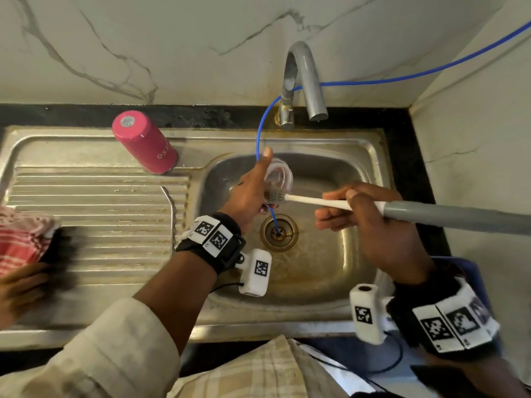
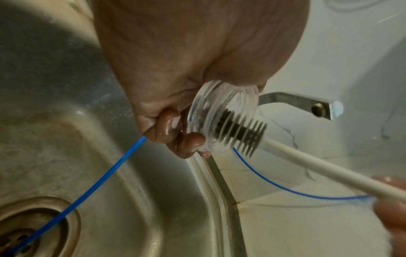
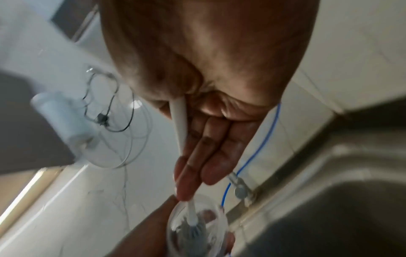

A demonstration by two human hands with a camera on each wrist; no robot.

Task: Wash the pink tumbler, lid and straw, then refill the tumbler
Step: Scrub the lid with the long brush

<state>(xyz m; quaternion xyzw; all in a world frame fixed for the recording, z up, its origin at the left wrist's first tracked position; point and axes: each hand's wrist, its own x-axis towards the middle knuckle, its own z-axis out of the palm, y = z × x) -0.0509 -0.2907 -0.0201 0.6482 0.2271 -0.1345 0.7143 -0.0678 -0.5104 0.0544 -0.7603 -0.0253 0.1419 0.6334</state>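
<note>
A: Over the sink basin (image 1: 339,173) the clear lid (image 1: 278,176) is held in the left hand (image 1: 253,191), thumb stretched up along its rim, fingers curled underneath.

B: Confirmed from the left wrist view: the lid (image 2: 222,114) is pinched at its edge by wet fingertips (image 2: 195,139), its open side turned toward the brush.

A: And the brush (image 1: 316,201) is gripped in the right hand (image 1: 367,222), fingers wrapped round the white shaft just ahead of the grey handle. The dark bristle head (image 1: 275,196) is pushed into the lid.

B: From the right wrist view, the shaft (image 3: 181,128) is seen clamped under the palm, the fingers (image 3: 211,156) laid nearly straight along it. The bristles are blurred inside the lid (image 3: 197,226).

A: The pink tumbler (image 1: 145,142) is set upside down on the draining board (image 1: 94,202), well apart from both hands.

B: A thin blue tube (image 1: 260,136) is run from behind the tap (image 1: 304,81) down past the left hand into the drain (image 1: 278,231). The straw cannot be made out.
</note>
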